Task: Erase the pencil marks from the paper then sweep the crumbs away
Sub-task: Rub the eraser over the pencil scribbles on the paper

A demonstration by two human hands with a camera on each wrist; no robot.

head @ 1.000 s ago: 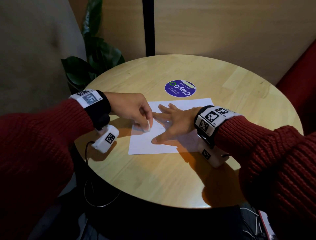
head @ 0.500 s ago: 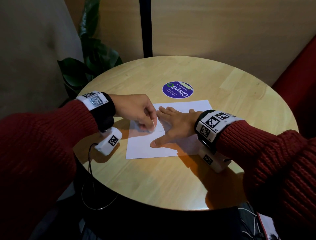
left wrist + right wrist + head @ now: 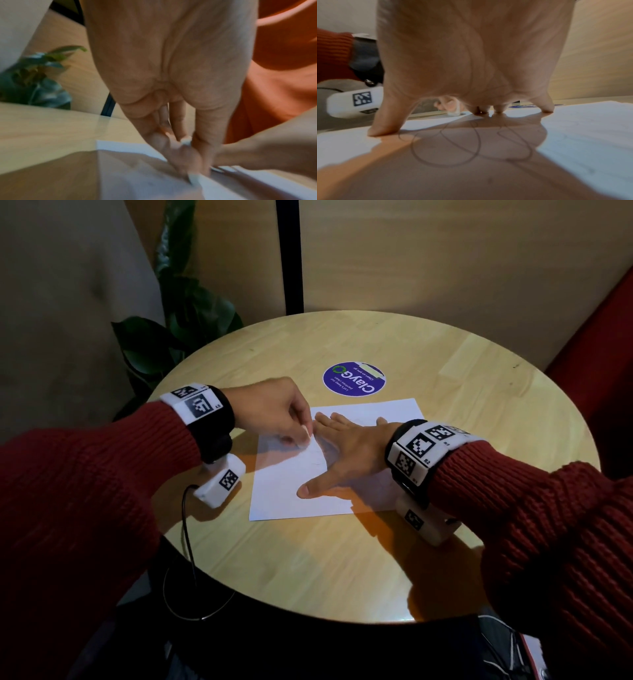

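A white sheet of paper lies on the round wooden table. My left hand pinches a small white eraser and holds it down on the sheet's left part. The eraser shows blurred at my fingertips in the left wrist view. My right hand lies flat on the paper with fingers spread, pressing it down. Looping pencil marks run under my right palm. The eraser also shows beyond my right fingers.
A round purple sticker sits on the table behind the paper. A leafy plant stands off the table's far left edge. A red seat is at the right. A black cable hangs over the near left edge.
My left hand with the eraser has shifted slightly over the paper beside my right fingers. My right hand stays pressed flat.
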